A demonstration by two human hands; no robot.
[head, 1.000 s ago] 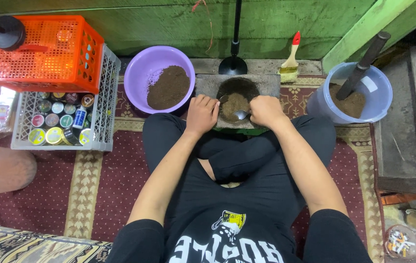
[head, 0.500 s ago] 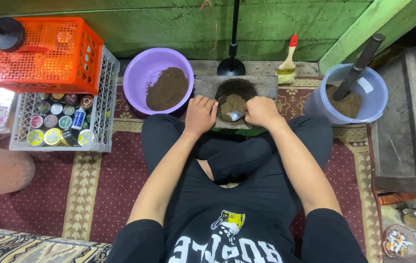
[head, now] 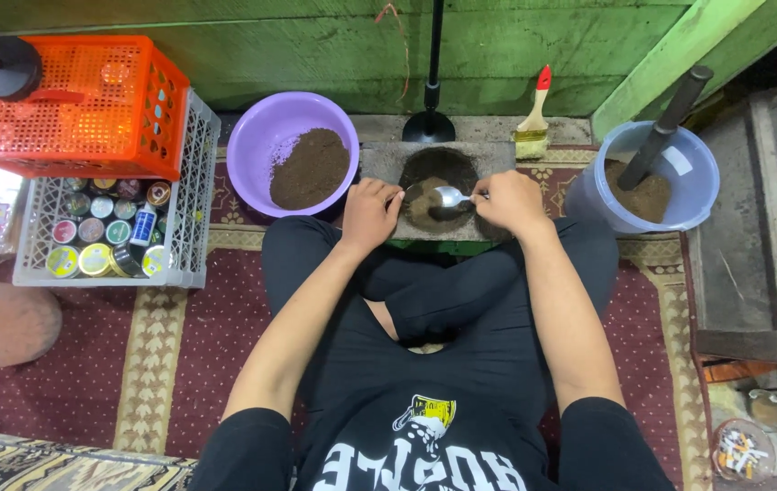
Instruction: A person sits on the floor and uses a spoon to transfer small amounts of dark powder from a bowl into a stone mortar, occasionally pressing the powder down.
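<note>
I sit cross-legged on a red patterned carpet, looking down at my own hands. My right hand is closed around the handle of a metal spoon, whose bowl points left and lies over a small round container holding brown powder. My left hand is curled against the left side of that container, fingers bent around its edge; I cannot tell how tightly it grips. The container rests on a grey stone slab just beyond my knees, and a dark patch of the same powder lies on the slab right behind it.

To the left of the slab stands a purple bowl with a heap of brown powder inside. Further left is a grey wire crate filled with small round tins with coloured lids, and an orange plastic crate sits on its far part. At the far edge of the slab stands a black funnel-shaped tool, and to its right lies a paintbrush with a red-tipped handle. On the right is a pale blue bucket holding brown powder, with a dark thick rod leaning out of it. Another person's bare knee shows at the left edge.
</note>
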